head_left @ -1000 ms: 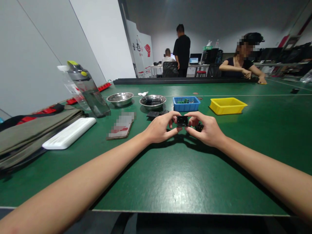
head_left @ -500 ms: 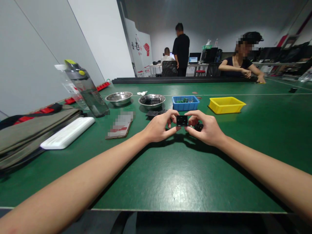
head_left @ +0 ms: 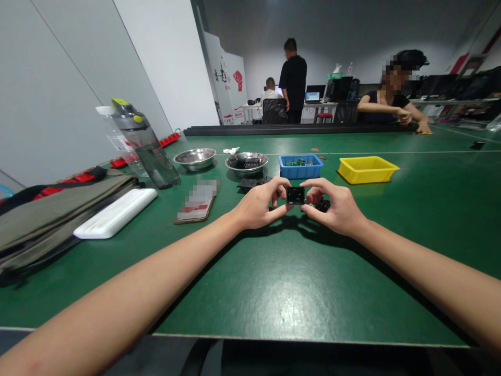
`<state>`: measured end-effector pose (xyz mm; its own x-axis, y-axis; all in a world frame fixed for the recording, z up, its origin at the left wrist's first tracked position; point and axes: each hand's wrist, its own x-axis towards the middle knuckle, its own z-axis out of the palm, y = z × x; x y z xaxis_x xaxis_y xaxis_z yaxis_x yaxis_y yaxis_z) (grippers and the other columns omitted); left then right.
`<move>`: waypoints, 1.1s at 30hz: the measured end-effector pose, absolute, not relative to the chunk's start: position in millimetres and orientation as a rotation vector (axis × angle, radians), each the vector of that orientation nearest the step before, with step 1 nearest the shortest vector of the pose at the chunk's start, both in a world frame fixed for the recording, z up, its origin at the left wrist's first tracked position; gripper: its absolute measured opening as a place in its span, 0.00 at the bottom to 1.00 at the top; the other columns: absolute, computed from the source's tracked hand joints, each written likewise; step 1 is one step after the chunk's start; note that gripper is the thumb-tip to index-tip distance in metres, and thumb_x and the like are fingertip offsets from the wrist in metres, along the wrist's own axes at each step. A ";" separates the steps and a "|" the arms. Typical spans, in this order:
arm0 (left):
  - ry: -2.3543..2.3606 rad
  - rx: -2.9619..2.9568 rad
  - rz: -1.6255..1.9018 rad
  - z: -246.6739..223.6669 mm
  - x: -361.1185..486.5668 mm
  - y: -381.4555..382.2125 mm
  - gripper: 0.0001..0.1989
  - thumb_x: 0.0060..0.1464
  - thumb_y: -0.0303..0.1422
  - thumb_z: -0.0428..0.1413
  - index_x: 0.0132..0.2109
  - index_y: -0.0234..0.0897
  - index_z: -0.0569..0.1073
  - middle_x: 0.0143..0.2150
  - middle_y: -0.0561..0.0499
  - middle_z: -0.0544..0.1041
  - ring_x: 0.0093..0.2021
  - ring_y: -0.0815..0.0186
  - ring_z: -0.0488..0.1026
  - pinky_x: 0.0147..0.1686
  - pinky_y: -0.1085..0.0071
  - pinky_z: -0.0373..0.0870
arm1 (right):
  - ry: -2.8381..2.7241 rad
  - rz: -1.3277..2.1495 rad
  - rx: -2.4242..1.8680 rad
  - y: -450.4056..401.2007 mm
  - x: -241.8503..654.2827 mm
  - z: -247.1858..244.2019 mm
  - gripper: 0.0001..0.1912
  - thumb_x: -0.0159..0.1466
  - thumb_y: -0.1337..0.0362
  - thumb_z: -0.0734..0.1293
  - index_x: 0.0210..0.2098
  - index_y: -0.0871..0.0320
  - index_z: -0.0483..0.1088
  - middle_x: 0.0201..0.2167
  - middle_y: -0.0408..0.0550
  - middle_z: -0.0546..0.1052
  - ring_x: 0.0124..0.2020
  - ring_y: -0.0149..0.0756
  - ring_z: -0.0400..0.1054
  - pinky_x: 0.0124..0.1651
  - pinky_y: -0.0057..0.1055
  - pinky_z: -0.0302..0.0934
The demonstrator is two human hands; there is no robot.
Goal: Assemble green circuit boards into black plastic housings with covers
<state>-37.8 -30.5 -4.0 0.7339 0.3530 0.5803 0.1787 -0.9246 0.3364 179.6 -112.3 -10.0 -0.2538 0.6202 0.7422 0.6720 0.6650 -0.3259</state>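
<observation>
A small black rectangular part (head_left: 295, 195) is held upright above the green table (head_left: 297, 282). My left hand (head_left: 263, 204) pinches its left edge between thumb and fingers, and my right hand (head_left: 333, 206) pinches its right edge. Partly hidden behind my right hand are some dark and shiny small parts (head_left: 323, 204). Black pieces (head_left: 248, 184) lie on the table just behind my left hand. Farther back, a steel bowl (head_left: 234, 169) holds black parts, and a blue bin (head_left: 300, 171) holds green and metallic small parts.
At the back are a yellow bin (head_left: 368, 176) and another steel bowl (head_left: 195, 166). On the left lie a phone (head_left: 198, 202), a white block (head_left: 113, 216), a bag (head_left: 58, 214) and a tilted-looking bottle (head_left: 154, 156). A person (head_left: 395, 99) sits across the table.
The whole view has shifted slightly, with things appearing a little farther right. Both hands keep the same grasp on the black part.
</observation>
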 end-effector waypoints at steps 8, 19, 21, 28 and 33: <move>0.399 2.670 0.975 -5.1 -38.0 -29.7 0.17 0.58 0.35 0.57 0.52 0.38 0.62 0.36 0.55 0.73 0.30 0.72 0.69 0.31 0.74 0.65 | -1.951 -0.067 -1.003 -112.6 179.5 -9.9 0.17 0.61 0.64 0.69 0.49 0.55 0.68 0.26 0.39 0.74 0.26 0.30 0.70 0.33 0.27 0.65; 0.401 2.675 0.977 -4.8 -38.1 -30.2 0.17 0.59 0.35 0.57 0.52 0.38 0.63 0.36 0.54 0.74 0.29 0.72 0.69 0.31 0.75 0.65 | -1.950 -0.054 -1.016 -112.7 179.4 -10.5 0.17 0.61 0.63 0.69 0.49 0.55 0.69 0.26 0.39 0.75 0.25 0.31 0.69 0.32 0.27 0.65; 0.407 2.673 0.974 -4.7 -38.1 -30.4 0.17 0.59 0.35 0.57 0.52 0.38 0.62 0.37 0.54 0.74 0.29 0.72 0.69 0.31 0.75 0.65 | -1.952 -0.057 -1.012 -112.8 179.4 -10.2 0.17 0.61 0.63 0.69 0.49 0.55 0.69 0.26 0.39 0.75 0.25 0.30 0.69 0.32 0.27 0.65; 0.408 2.675 0.967 -4.6 -38.1 -30.1 0.18 0.59 0.35 0.57 0.53 0.39 0.62 0.36 0.54 0.73 0.29 0.72 0.69 0.31 0.75 0.65 | -1.955 -0.054 -1.017 -113.2 179.7 -9.5 0.17 0.61 0.64 0.69 0.49 0.56 0.69 0.26 0.39 0.75 0.25 0.30 0.69 0.32 0.27 0.65; 0.410 2.680 0.967 -3.6 -37.9 -30.8 0.17 0.59 0.35 0.57 0.52 0.38 0.62 0.35 0.55 0.72 0.29 0.72 0.68 0.31 0.75 0.65 | -1.953 -0.060 -1.014 -112.9 179.7 -9.6 0.16 0.61 0.63 0.69 0.49 0.55 0.69 0.26 0.38 0.74 0.25 0.30 0.69 0.32 0.27 0.64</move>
